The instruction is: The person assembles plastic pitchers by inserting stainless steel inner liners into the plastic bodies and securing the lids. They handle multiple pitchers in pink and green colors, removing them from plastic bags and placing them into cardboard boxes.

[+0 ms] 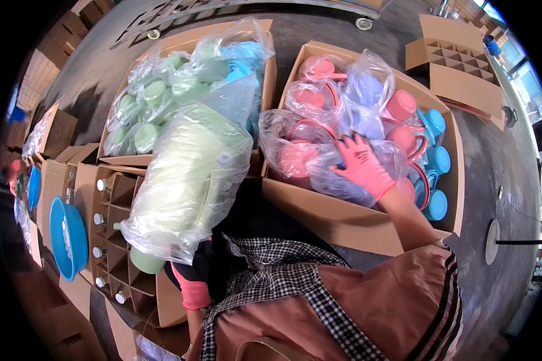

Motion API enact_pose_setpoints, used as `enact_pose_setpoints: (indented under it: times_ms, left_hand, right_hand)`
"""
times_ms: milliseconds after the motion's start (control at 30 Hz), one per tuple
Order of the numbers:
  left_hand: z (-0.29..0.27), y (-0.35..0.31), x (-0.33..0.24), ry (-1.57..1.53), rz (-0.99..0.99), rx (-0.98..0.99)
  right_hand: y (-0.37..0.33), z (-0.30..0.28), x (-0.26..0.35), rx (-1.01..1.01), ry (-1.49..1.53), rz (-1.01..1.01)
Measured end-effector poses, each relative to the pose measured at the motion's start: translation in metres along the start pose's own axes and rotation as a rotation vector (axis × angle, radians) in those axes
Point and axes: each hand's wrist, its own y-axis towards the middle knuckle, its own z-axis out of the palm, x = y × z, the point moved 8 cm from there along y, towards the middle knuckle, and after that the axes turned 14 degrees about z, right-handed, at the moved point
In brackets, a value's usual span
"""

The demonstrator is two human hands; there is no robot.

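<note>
A large pale-green jug in a clear plastic bag (183, 174) is held up at a tilt in front of me, its green end (146, 261) sticking out of the bag. My left hand (194, 293), in a pink and black glove, comes up beneath it and supports it, though the bag hides the fingers. My right hand (364, 162), in a pink glove with dark fingertips, rests with spread fingers on the plastic bags over the purple jugs (364, 90) in the right carton (331, 216). Around it are pink jugs (401, 106) and blue jugs (438, 159).
The left carton (270, 72) holds bagged green jugs (155, 93) and blue ones. A divided carton (123, 192) with white-capped bottles stands at left, beside a blue basin (66, 237). Behind are another divided carton (464, 84) and a wheeled cart (247, 8).
</note>
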Motion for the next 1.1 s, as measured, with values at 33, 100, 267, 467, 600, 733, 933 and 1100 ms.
enact_pose_setpoints:
  times_ms: [33, 100, 267, 467, 600, 733, 933, 1100]
  left_hand:
    - [0.002, 0.000, 0.004, 0.025, -0.009, 0.020]
    - [-0.002, 0.008, -0.005, 0.271, 0.006, 0.063]
    - [-0.025, 0.009, -0.038, 0.542, 0.184, -0.124]
    - [-0.028, -0.008, -0.003, 0.360, 0.026, -0.086]
    - [-0.027, -0.009, -0.003, 0.177, -0.013, -0.167]
    - [-0.031, -0.009, -0.005, 0.079, -0.053, -0.199]
    - [-0.047, -0.015, -0.006, 0.184, -0.005, -0.187]
    - [-0.048, -0.008, -0.015, 0.202, -0.005, -0.172]
  right_hand:
    - [-0.009, 0.016, -0.036, -0.041, -0.108, 0.062]
    - [-0.013, 0.023, -0.060, 0.250, -0.163, 0.147]
    - [-0.049, 0.028, -0.073, 0.742, -0.188, 0.189]
    - [-0.088, 0.020, -0.128, 0.321, -0.199, 0.071]
    - [-0.093, 0.020, -0.134, 0.339, -0.286, 0.131]
    - [-0.084, 0.024, -0.133, 0.637, -0.362, 0.255]
    - [0.016, -0.058, -0.002, 0.108, 0.490, 0.374]
    - [0.029, 0.082, -0.041, 0.224, 0.382, 0.619]
